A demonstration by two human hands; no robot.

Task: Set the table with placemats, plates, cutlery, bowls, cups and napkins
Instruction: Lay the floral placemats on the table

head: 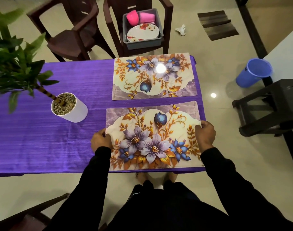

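Two floral placemats lie on the purple tablecloth (42, 144). The far placemat (154, 77) sits flat at the table's far right. The near placemat (154, 139) lies by the front edge. My left hand (99, 141) grips its left edge and my right hand (205, 134) grips its right edge, thumbs on top. A grey tub (142, 42) on a brown chair beyond the table holds floral plates (142, 33) and two pink cups (139, 17).
A potted plant in a white pot (69, 108) stands on the table's left middle. Brown chairs (67, 30) line the far side. A blue bucket (253, 72) and a dark stool (269, 104) stand on the floor at the right.
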